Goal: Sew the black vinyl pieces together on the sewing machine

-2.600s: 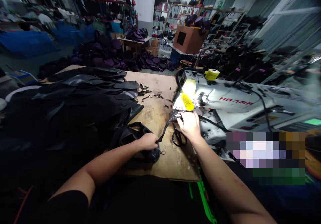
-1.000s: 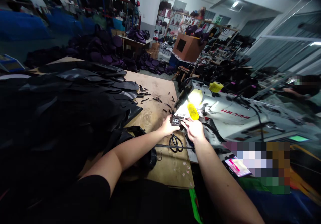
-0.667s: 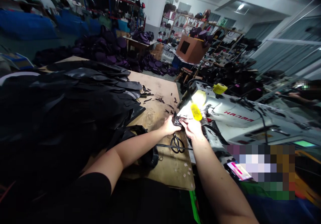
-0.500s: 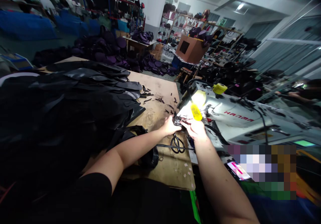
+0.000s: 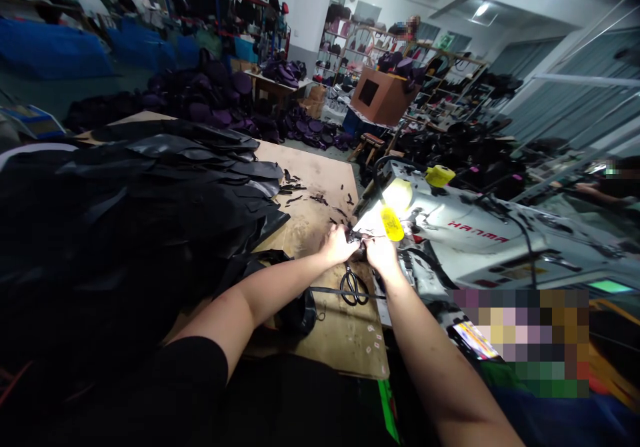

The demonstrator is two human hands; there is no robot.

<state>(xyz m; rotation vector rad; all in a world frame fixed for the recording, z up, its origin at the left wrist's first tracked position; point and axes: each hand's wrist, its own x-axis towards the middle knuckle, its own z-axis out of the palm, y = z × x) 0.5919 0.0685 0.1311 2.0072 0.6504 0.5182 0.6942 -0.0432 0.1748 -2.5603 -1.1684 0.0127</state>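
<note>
My left hand (image 5: 339, 244) is closed at the needle end of the white sewing machine (image 5: 475, 233), its fingertips on a small dark piece (image 5: 356, 236) under the bright lamp. From the other side my right hand (image 5: 382, 255) meets it, fingers curled in and mostly hidden. What exactly the fingers pinch is too small and dark to name. Just below the hands lie black-handled scissors (image 5: 354, 289) on the wooden table (image 5: 320, 347). A thin dark strap (image 5: 327, 291) runs across the scissor handles.
A big pile of black sheet pieces (image 5: 150, 220) covers the table's left side. Dark scraps (image 5: 320, 199) lie beyond my hands. A yellow tag (image 5: 392, 224) hangs at the machine head. A phone (image 5: 474, 340) with a lit screen is at the right. Behind stands a cardboard box (image 5: 383, 97).
My right hand has shifted slightly left and down, and its outstretched fingers have curled in. My left hand has moved very little, its fingers drawn a bit back.
</note>
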